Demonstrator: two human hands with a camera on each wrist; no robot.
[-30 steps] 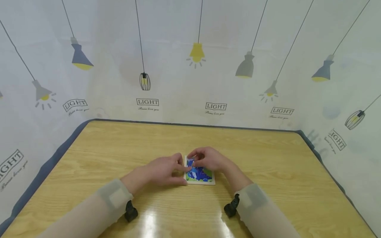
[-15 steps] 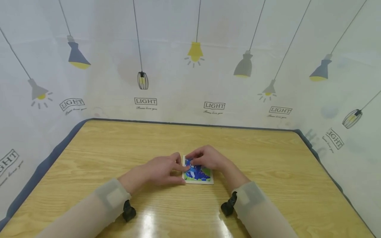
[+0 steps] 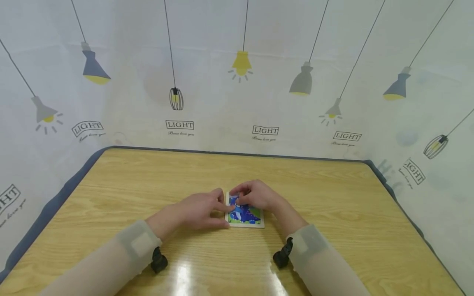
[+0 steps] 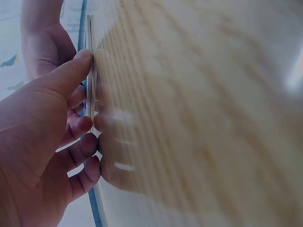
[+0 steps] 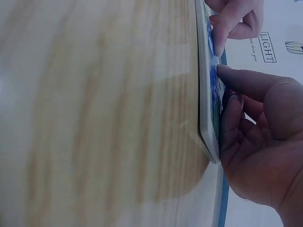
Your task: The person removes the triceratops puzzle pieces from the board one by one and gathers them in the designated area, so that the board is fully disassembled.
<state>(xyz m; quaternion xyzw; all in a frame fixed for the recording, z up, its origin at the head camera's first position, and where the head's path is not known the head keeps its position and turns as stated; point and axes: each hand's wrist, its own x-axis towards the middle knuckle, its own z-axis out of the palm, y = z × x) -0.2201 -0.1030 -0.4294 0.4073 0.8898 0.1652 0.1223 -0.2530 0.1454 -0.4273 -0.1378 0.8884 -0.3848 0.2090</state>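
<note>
A small square board point(image 3: 246, 225) with a pale border and a blue dinosaur picture lies flat on the wooden table. From its left side my left hand point(image 3: 200, 210) reaches in. Its extended index finger presses on the picture, and the thumb point(image 4: 75, 71) touches the near left corner. My right hand point(image 3: 261, 195) arches over the upper right part. In the right wrist view, the right thumb point(image 5: 241, 81) is on the picture face, near the left index fingertip. The other right fingers bend at the far side, and part of the picture is hidden beneath this hand.
The light wood table point(image 3: 314, 185) has a dark blue edge strip along its back and sides. A pale backdrop point(image 3: 218, 94) printed with lamps stands close behind and to both sides. Black wrist cameras point(image 3: 159, 261) are strapped at both sleeve cuffs.
The head view has shifted a little, so everything sits slightly further left and up. Both hands and the board keep the same places relative to each other.
</note>
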